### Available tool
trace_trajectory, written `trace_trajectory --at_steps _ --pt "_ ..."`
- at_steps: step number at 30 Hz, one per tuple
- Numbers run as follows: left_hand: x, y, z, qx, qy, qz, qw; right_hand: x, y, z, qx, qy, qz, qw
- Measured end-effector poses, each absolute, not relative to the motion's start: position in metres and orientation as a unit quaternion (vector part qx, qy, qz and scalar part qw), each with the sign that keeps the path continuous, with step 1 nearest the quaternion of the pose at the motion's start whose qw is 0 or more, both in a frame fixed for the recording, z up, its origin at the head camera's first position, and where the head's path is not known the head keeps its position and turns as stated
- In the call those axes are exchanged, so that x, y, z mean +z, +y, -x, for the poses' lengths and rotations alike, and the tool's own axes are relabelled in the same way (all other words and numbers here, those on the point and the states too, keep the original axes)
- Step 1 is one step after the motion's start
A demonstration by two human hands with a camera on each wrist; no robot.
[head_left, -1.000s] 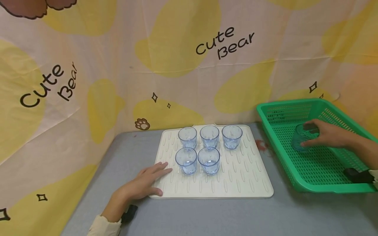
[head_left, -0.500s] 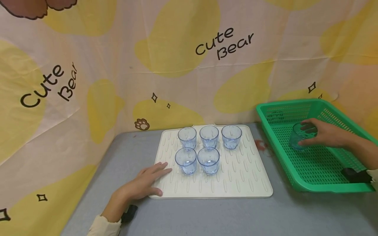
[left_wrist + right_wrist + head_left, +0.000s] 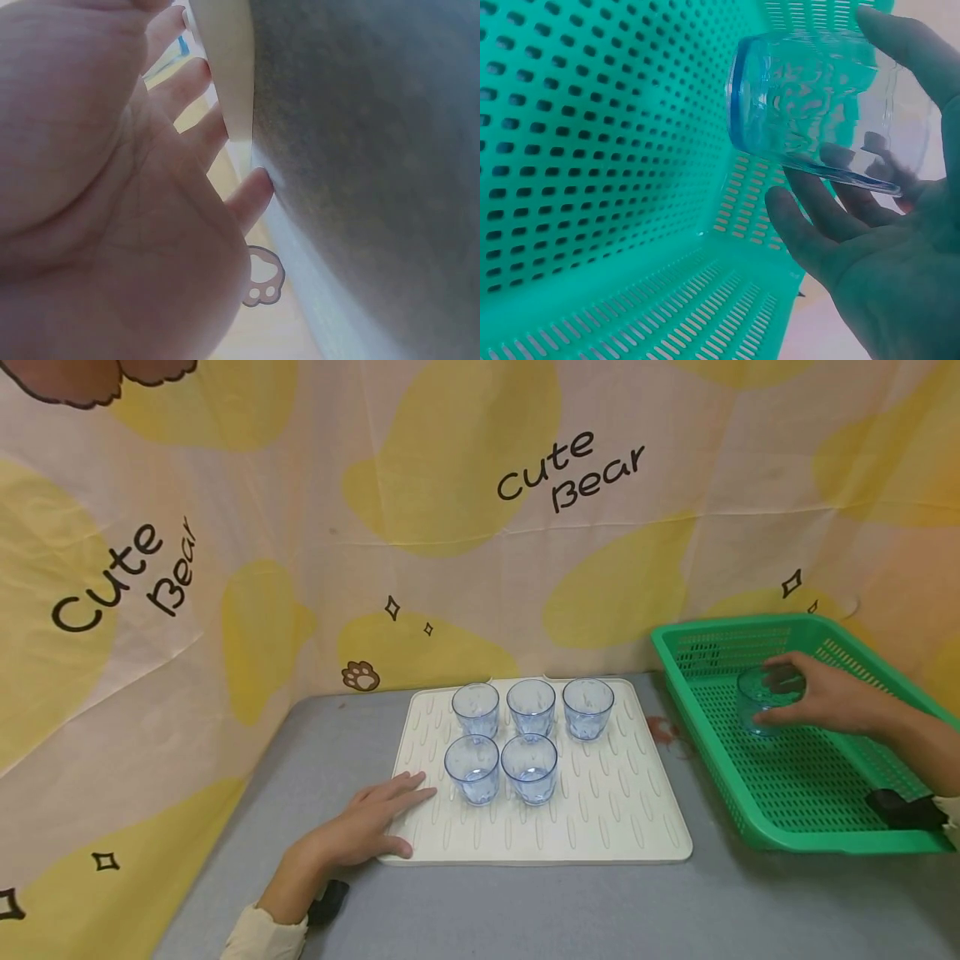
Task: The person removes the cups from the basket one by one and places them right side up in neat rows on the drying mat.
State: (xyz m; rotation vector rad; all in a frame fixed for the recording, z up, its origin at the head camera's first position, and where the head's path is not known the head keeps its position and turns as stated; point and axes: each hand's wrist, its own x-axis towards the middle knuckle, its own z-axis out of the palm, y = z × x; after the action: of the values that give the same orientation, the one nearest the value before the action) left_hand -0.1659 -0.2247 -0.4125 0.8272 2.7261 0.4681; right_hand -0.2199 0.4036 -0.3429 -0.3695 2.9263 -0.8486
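My right hand point(image 3: 832, 693) grips a clear bluish glass tumbler point(image 3: 753, 697) inside the green basket point(image 3: 731, 777), at its left part. In the right wrist view, the thumb is on one side of the tumbler point(image 3: 810, 105) and the fingers on the other; its base appears apart from the basket floor. My left hand point(image 3: 367, 827) rests with spread, fairly straight fingers on the left front corner of a white ribbed draining mat point(image 3: 615, 818). Several matching tumblers stand upright on that mat: three in the back row, including one at the right point(image 3: 588, 714), and two in front point(image 3: 529, 772).
The mat and basket lie on a grey table point(image 3: 510, 910), with a strip of tabletop between them. The basket's perforated walls surround my right hand. Behind and to the left hangs a patterned cloth point(image 3: 450, 568).
My right hand and the tumbler it holds have shifted slightly up and to the left within the basket. My left hand and the tumblers on the mat stay put.
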Motion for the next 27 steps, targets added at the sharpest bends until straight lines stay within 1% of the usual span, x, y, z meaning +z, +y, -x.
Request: trace_trajectory --at_steps 9,16,24,27 --pt "-0.413 -0.225 0.166 0.163 0.936 -0.285 0.128 -0.337 0.4 0.218 -0.298 0.947 0.114 0.041" --pt "-0.413 -0.225 0.166 0.164 0.936 -0.281 0.131 -0.331 0.395 0.213 -0.308 0.945 0.113 0.003" --pt "-0.414 -0.224 0.166 0.165 0.938 -0.272 0.137 -0.326 0.391 0.209 -0.316 0.943 0.106 -0.02" --pt "-0.414 -0.224 0.167 0.162 0.937 -0.281 0.13 -0.323 0.391 0.208 -0.318 0.941 0.108 -0.04"
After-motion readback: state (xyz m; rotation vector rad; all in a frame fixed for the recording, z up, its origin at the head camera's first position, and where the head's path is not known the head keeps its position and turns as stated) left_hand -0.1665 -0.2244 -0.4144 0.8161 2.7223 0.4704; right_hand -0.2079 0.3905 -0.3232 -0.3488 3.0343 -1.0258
